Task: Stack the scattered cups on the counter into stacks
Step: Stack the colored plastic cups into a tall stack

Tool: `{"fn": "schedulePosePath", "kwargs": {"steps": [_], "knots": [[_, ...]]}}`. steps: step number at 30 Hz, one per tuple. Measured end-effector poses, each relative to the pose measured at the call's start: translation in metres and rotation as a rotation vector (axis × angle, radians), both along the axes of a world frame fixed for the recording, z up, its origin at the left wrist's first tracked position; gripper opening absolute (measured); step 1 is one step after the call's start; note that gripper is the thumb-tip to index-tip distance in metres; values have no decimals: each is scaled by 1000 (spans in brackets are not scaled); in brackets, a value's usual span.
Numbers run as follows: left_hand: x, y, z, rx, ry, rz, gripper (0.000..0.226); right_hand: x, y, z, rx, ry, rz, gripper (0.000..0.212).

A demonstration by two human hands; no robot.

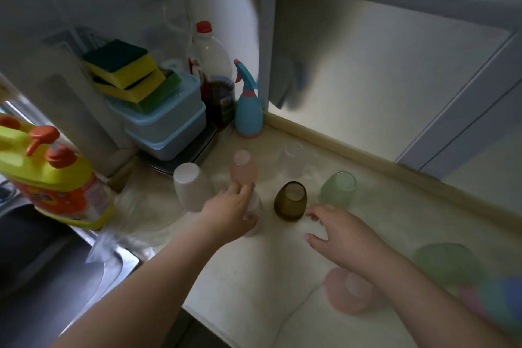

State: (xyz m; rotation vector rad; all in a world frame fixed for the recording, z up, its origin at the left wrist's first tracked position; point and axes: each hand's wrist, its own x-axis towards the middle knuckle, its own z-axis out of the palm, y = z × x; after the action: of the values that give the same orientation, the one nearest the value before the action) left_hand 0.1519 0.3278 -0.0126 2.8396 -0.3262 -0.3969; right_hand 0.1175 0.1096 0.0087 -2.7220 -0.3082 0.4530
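Note:
Several plastic cups stand upside down on the pale counter (254, 277). My left hand (231, 213) is wrapped around a clear cup (255, 206) at the centre. A pink cup (243, 168) stands just behind it and a white cup (190, 186) to its left. A brown cup (291, 200) sits in the middle, a green cup (337, 188) to its right and a clear cup (292, 161) behind. My right hand (343, 234) hovers open just right of the brown cup. Another pink cup (350, 291) shows under my right forearm, and a blurred green cup (446, 263) stands at the right.
A sink (42, 271) lies at the left with a yellow soap bottle (53, 178) on its edge. Blue boxes (166, 121) with sponges (127, 70), a red-capped bottle (211, 73) and a blue spray bottle (247, 102) crowd the back corner. Blurred coloured cups (497, 299) sit at the far right.

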Motion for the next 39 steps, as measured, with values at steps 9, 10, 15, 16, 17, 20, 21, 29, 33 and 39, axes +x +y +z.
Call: {"fn": "schedulePosePath", "kwargs": {"steps": [9, 10, 15, 16, 17, 20, 21, 29, 33, 39], "knots": [[-32, 51, 34, -27, -110, 198, 69, 26, 56, 16, 12, -50, 153, 45], [-37, 62, 41, -17, -118, 233, 70, 33, 71, 18, 1, -66, 193, 45], [-55, 121, 65, 47, -159, 422, 67, 64, 158, 25, -11, -121, 382, 54], [-57, 130, 66, 57, -158, 437, 65, 70, 173, 24, -33, -153, 418, 58], [-58, 137, 67, 62, -159, 446, 65, 77, 187, 20, -57, -181, 450, 62], [-60, 150, 62, 34, -172, 471, 66, 95, 219, 5, -115, -169, 501, 75], [-60, 153, 59, 21, -175, 477, 65, 100, 226, -2, -137, -146, 500, 77], [-68, 151, 52, -38, -177, 499, 63, 101, 230, -18, -85, -23, 410, 65], [-65, 132, 72, -15, -214, 455, 60, 86, 193, 28, -23, -66, 385, 66], [-53, 40, 121, -85, -305, 276, 68, 35, 80, 127, -50, -190, 251, 66]]}}
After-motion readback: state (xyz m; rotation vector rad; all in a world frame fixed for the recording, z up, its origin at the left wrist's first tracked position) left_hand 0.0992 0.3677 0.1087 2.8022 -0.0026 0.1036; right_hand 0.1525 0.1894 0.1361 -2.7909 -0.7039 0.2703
